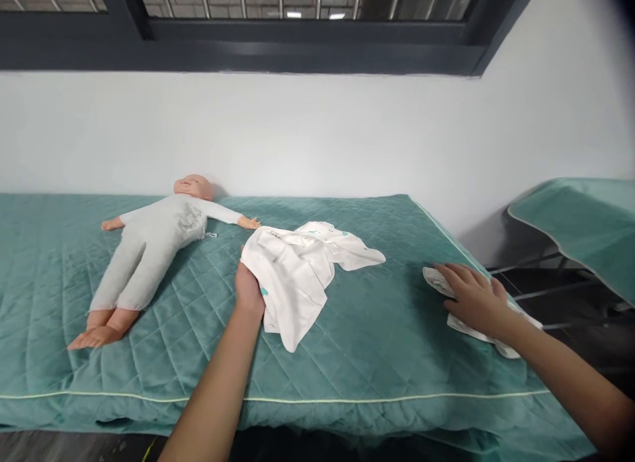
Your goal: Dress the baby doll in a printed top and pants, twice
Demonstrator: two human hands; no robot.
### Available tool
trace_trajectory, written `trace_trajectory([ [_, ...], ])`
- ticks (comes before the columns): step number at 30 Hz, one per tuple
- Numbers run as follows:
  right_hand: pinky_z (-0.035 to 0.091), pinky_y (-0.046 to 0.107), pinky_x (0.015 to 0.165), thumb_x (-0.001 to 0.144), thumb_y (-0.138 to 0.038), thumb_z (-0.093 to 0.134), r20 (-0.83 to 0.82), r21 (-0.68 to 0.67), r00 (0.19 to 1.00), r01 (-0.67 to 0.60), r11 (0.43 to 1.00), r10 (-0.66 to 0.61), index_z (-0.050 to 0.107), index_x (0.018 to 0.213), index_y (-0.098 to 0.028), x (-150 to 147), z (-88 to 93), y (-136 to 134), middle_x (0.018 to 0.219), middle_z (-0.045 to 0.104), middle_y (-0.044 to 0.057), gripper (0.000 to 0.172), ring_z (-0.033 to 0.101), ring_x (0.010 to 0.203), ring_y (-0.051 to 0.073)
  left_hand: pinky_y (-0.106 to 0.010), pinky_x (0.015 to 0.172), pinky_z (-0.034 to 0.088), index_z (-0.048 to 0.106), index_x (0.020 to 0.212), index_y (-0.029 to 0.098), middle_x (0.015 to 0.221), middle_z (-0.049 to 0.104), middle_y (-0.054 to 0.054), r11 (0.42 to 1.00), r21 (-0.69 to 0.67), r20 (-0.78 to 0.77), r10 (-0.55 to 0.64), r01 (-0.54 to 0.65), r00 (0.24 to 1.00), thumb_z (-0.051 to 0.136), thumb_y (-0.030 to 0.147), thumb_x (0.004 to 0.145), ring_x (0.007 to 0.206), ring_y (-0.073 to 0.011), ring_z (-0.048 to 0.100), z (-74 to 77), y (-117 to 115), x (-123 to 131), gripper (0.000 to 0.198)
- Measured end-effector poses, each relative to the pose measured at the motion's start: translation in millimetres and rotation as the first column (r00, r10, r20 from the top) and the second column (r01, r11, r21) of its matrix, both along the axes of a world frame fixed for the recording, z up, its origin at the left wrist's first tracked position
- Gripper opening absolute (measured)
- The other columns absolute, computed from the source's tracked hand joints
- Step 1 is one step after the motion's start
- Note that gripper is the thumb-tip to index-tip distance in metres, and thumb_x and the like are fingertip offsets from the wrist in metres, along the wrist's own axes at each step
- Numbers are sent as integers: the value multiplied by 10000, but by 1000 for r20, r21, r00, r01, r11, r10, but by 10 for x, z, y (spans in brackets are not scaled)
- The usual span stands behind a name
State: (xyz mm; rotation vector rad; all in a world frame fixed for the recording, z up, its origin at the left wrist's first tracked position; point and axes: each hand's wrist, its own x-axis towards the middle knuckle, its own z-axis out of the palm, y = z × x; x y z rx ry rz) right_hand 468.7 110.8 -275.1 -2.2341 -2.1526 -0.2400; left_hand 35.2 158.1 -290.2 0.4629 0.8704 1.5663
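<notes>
A baby doll (149, 250) in a pale grey one-piece lies on its back at the left of a teal quilted mattress (377, 343), arms spread. My left hand (249, 288) is closed on the near edge of a crumpled white baby garment (302, 270) with small teal prints, lying just right of the doll's arm. My right hand (473, 295) rests flat, fingers spread, on a small folded white cloth (501, 339) at the mattress's right edge.
A white wall runs behind the mattress, with a dark-framed window above. A second teal-covered surface (580, 230) stands to the right across a dark gap of floor. The mattress's front edge has a pale piped seam.
</notes>
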Motion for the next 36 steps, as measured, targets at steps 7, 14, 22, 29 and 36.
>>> trace_trajectory([
  [7, 332, 619, 1171, 904, -435, 525, -170, 20, 953, -252, 967, 252, 406, 1518, -248, -964, 386, 240, 1588, 438, 151, 653, 382, 1476, 380, -312, 821, 551, 710, 1100, 174, 1040, 755, -72, 999, 8, -335, -28, 33, 942, 803, 392, 719, 919, -224, 706, 174, 152, -282, 449],
  [14, 336, 463, 1187, 878, -331, 625, -410, 184, 691, -577, 796, 595, 442, 1502, -231, -2241, 802, 785, 1595, 433, 108, 659, 393, 1466, 295, -240, 618, 404, 689, 787, 178, 742, 622, 20, 890, 136, -869, -104, 435, 484, 662, 197, 678, 677, -141, 535, 1271, 32, -226, 114],
  [22, 432, 290, 737, 941, -386, 547, -419, 378, 656, -502, 778, 628, 724, 928, -191, -2131, 1729, 852, 874, 739, 15, 264, 640, 807, 190, -313, 776, 483, 699, 893, 202, 824, 647, -15, 891, 319, -946, 276, 324, 171, 566, 184, 786, 790, -188, 562, 2161, -387, -313, 172],
  [29, 466, 399, 890, 906, -235, 513, -116, 363, 839, -462, 809, 531, 734, 1108, -236, -1621, 2105, 585, 1081, 749, 28, 299, 666, 995, 265, -383, 939, 473, 655, 1004, 234, 940, 653, -49, 889, 409, -910, 414, 207, 20, 566, 190, 831, 944, -252, 594, 2004, -337, -352, 199],
  [36, 458, 295, 805, 914, -296, 529, -358, 329, 862, -243, 913, 359, 757, 1068, -177, -1177, 2154, 225, 1038, 751, 32, 299, 655, 930, 177, -362, 823, 480, 688, 926, 236, 728, 616, -17, 954, 232, -967, 247, 190, -61, 615, 302, 855, 737, -221, 583, 2058, -421, -476, 122],
])
